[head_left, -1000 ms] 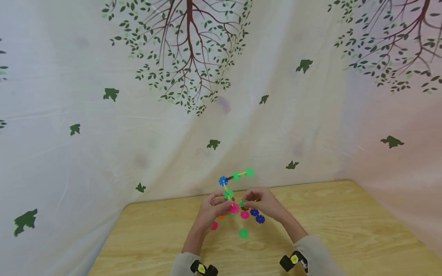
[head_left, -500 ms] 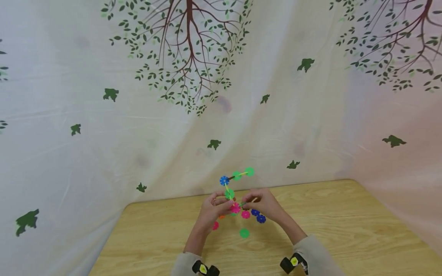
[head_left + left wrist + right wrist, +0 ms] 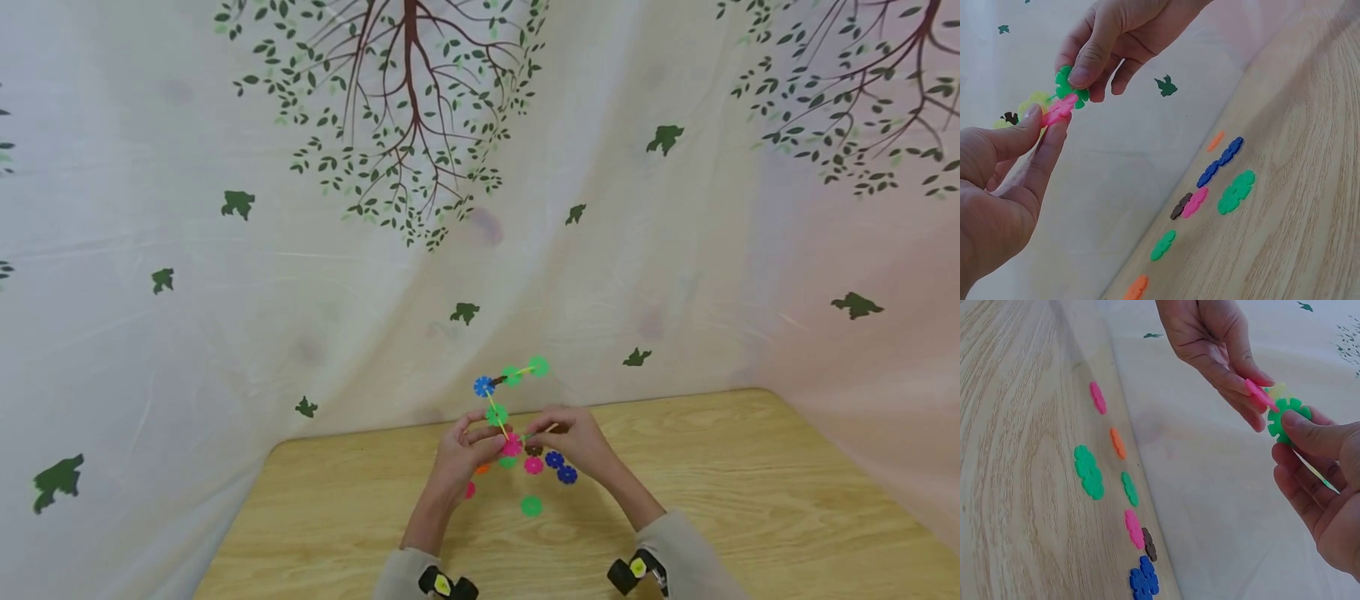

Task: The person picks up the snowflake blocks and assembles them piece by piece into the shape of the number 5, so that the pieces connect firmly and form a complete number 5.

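My left hand [image 3: 463, 450] pinches a pink notched interlocking disc [image 3: 1060, 110] between thumb and fingers. From that disc a chain climbs in the head view, with a green disc [image 3: 497, 414], a blue disc [image 3: 483, 386] and further green discs [image 3: 538, 367] linked by yellow and brown ones seen edge-on. My right hand [image 3: 573, 439] pinches another green disc [image 3: 1286, 420], its thumb flat on the face. In both wrist views this disc meets the pink one at the rim, at an angle to it. Both hands are raised above the table.
On the wooden table [image 3: 675, 500] lie loose discs: two dark blue [image 3: 561, 467], a pink [image 3: 533, 466] beside a brown [image 3: 533, 450], a green [image 3: 531, 506] nearer the front, plus orange [image 3: 1117, 443] and others. A printed cloth [image 3: 360, 317] hangs behind the table.
The chain has risen slightly in the head view. The green disc at my right fingertips has turned more edge-on, and the brown disc on the table shows more. Both hands stay close together.
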